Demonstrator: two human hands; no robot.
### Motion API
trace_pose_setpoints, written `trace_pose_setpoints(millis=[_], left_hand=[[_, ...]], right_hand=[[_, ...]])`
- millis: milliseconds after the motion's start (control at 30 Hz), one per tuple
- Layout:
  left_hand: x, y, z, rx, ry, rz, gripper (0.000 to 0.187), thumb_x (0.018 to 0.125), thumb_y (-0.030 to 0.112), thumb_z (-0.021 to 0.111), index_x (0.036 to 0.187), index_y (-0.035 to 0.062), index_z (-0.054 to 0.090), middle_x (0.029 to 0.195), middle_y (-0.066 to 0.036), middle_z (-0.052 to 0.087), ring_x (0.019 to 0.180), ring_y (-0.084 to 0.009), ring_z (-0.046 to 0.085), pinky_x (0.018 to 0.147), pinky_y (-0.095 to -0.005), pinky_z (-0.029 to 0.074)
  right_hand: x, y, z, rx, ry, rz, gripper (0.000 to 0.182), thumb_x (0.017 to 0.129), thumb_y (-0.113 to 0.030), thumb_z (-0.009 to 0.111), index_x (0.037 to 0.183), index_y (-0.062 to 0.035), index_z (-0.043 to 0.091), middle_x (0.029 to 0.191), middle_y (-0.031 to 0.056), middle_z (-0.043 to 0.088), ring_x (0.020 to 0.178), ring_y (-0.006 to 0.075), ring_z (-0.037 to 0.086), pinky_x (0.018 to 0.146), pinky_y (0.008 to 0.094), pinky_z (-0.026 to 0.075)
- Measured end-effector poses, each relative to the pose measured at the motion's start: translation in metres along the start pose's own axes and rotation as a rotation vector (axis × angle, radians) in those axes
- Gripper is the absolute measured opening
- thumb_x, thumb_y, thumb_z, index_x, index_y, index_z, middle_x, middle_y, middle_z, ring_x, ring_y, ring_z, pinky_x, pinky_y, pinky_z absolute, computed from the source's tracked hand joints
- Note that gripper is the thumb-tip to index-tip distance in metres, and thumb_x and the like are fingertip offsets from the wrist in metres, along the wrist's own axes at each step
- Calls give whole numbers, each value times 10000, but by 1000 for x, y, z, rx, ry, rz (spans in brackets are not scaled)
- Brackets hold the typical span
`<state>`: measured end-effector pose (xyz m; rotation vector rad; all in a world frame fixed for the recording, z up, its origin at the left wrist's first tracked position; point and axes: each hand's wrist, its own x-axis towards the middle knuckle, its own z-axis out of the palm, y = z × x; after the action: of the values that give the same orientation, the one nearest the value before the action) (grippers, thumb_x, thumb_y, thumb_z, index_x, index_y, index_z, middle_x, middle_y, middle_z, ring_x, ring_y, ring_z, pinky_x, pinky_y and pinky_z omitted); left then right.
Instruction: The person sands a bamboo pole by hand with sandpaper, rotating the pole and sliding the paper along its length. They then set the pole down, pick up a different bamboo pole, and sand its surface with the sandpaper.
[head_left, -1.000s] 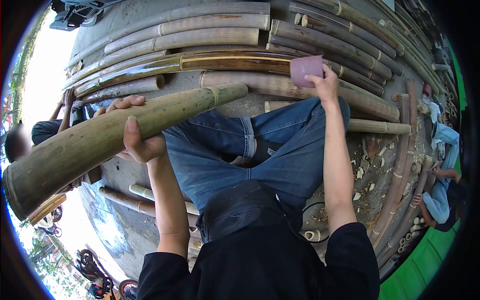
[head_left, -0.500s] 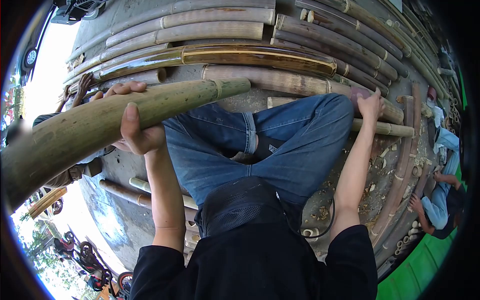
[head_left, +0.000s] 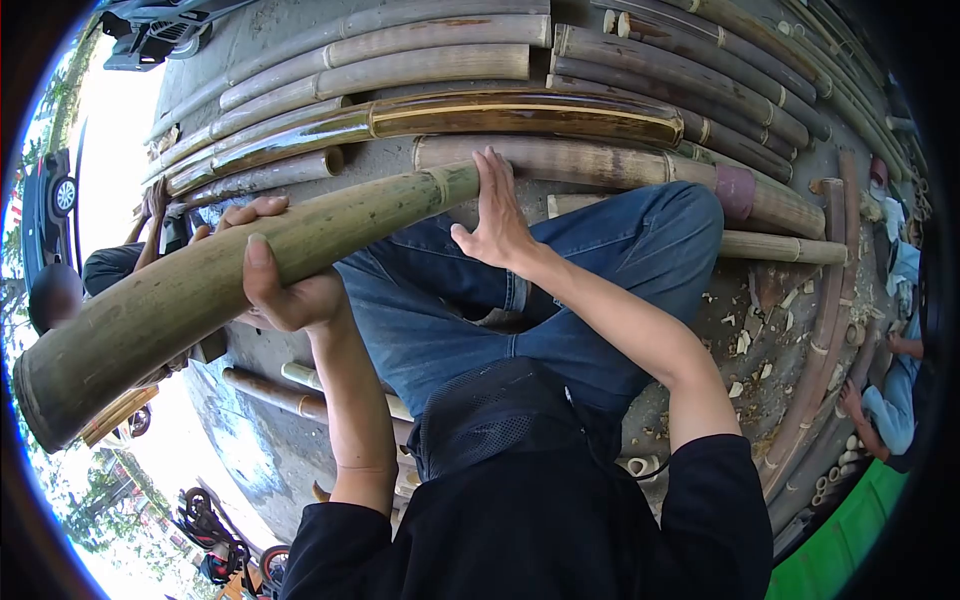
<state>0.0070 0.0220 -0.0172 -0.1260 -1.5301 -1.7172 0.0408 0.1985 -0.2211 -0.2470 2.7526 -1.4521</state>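
A thick green bamboo pole (head_left: 180,285) slants across my front, its wide end at the lower left and its narrower end above my lap. My left hand (head_left: 297,298) is wrapped around its middle, thumb on the near side and fingertips showing over the top. At the narrow end, my right hand (head_left: 497,220) lies flat with its fingers stretched out, the palm side against the tip. Beyond my knees lies a brown bamboo length (head_left: 590,162) with a purple band (head_left: 735,191) around it.
Several bamboo poles (head_left: 430,62) lie side by side ahead, one glossy and slit (head_left: 530,112). Wood chips (head_left: 745,340) litter the ground at the right. One person (head_left: 885,400) works at the far right, another (head_left: 110,265) at the left. Motorbikes (head_left: 215,535) stand lower left.
My right hand has left the purple-banded bamboo and moved left to the narrow end of the green pole. My left hand still grips the pole, whose wide end now shows fully.
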Motion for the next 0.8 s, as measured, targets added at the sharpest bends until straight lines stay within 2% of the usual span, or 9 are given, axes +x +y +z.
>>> trace_pose_setpoints(millis=[67, 233, 333, 433, 533, 600, 633, 733, 800], left_hand=[[0, 0, -1, 20, 28, -8, 655, 814, 179, 600, 1362, -71, 344, 933, -231, 624, 842, -315, 701, 914, -423, 581], [0, 0, 8, 72, 58, 14, 450, 880, 198, 608, 1225, -54, 465, 951, -200, 638, 832, -289, 684, 802, -416, 585], [0, 3, 10, 187, 98, 20, 388, 913, 216, 647, 1157, -56, 516, 938, -185, 642, 822, -269, 688, 766, -377, 600], [-1, 8, 21, 298, 163, -14, 391, 954, 275, 700, 1126, -45, 554, 935, -163, 637, 821, -235, 682, 735, -343, 605], [-1, 5, 28, 328, 255, 4, 420, 976, 324, 732, 1125, -31, 564, 936, -142, 633, 829, -203, 671, 722, -328, 598], [1, 2, 32, 344, 280, 75, 430, 972, 332, 744, 1124, -26, 559, 935, -135, 636, 833, -191, 669, 718, -322, 598], [1, 3, 33, 336, 285, 78, 444, 968, 351, 750, 1114, -20, 556, 949, -133, 635, 831, -189, 666, 725, -324, 601], [-4, 6, 32, 306, 287, 7, 461, 954, 370, 756, 1103, -16, 553, 981, -126, 628, 847, -192, 659, 754, -322, 600], [-3, 6, 28, 282, 283, -58, 464, 945, 370, 756, 1101, -17, 553, 1000, -123, 623, 865, -197, 657, 777, -317, 596]], right_hand=[[-6, -21, 0, 61, 71, -94, 1146, 755, -202, 788, 1621, 16, 69, 1652, 342, 129, 1552, 511, 152, 1283, 574, 200], [-21, -36, 1, 112, 93, -255, 1206, 745, -151, 740, 1637, 40, -49, 1689, 335, 18, 1583, 495, 69, 1302, 544, 156], [-23, -17, 17, 52, 110, -187, 1227, 723, -105, 725, 1629, 58, -87, 1689, 346, -21, 1591, 493, 26, 1317, 535, 118], [-7, -3, 27, 52, 198, 95, 1269, 746, -74, 782, 1615, 62, -132, 1685, 349, -62, 1588, 499, -10, 1312, 542, 105], [10, 3, 47, 106, 338, 264, 1238, 759, -75, 785, 1613, 64, -100, 1675, 367, -44, 1581, 512, -15, 1309, 549, 102], [9, -17, 47, 132, 364, 222, 1192, 769, -81, 761, 1616, 57, -66, 1671, 370, -31, 1570, 540, -5, 1299, 586, 95], [6, -26, 45, 125, 416, 52, 1140, 766, -97, 730, 1619, 53, -12, 1671, 364, 2, 1561, 560, 9, 1283, 628, 96], [-5, -59, 33, 188, 421, -133, 1078, 740, -140, 684, 1629, 18, 95, 1673, 320, 101, 1553, 537, 98, 1267, 630, 135], [-6, -51, 23, 177, 447, -148, 948, 716, -103, 672, 1572, -5, 277, 1593, 260, 323, 1494, 471, 294, 1253, 577, 234]])
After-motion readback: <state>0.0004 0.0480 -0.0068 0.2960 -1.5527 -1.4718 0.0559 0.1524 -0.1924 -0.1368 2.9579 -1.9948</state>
